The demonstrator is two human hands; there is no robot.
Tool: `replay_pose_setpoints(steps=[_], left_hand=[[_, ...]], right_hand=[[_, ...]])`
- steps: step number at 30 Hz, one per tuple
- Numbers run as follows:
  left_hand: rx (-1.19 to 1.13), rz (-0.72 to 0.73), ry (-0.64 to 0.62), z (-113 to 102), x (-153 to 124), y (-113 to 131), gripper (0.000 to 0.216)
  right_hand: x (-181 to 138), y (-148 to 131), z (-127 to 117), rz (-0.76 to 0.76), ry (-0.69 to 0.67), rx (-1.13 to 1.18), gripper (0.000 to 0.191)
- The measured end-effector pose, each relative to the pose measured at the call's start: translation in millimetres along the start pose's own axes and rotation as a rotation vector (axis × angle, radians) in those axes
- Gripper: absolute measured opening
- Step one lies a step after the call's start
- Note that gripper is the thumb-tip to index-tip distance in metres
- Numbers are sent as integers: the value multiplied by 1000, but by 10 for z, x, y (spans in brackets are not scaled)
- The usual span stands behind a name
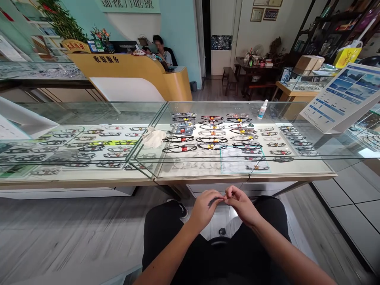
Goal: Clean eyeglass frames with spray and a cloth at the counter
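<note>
My left hand (205,206) and my right hand (242,205) meet fingertip to fingertip above my lap, in front of the display case. Each is closed in a pinch; anything between the fingers is too small to make out. Beyond them, rows of eyeglasses lie in and on the glass display case (297,169). A black pair of glasses (180,148) with a red tag is among those closest to me. To the left of the rows is a crumpled white cloth (153,137). A white spray bottle (263,109) stands upright at the case's far side.
A printed sign (341,97) stands on the case at the right, and a white stand (23,118) at the left. Behind is a yellow service counter (124,65) with a seated person (164,51). My knees are close below the case's front edge.
</note>
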State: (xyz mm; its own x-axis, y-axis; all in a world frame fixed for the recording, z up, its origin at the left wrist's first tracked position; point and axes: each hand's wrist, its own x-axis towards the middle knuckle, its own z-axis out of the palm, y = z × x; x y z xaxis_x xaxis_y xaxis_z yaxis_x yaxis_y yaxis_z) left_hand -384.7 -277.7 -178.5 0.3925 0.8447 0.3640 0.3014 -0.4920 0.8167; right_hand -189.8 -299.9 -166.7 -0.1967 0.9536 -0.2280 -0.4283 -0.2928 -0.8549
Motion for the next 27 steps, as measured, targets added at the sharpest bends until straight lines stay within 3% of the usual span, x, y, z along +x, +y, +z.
replay_pose_setpoints(steps=[10,19,24,27], left_hand=[[-9,-37,-80,-29,-23,-25,20],[22,61,-76,58,-11,20,19],[7,-24,-155,127,-21,21,20],[-45,-144,-215,167,-2,51,19]], right_hand=[[-82,-58,-41,29,-78,-114,35],[-156,-108,-90,29,-101,-149,35],[-188,-50,-171,24,-95,-171,30],[-217,-24,-246,41,-93,-175,30]])
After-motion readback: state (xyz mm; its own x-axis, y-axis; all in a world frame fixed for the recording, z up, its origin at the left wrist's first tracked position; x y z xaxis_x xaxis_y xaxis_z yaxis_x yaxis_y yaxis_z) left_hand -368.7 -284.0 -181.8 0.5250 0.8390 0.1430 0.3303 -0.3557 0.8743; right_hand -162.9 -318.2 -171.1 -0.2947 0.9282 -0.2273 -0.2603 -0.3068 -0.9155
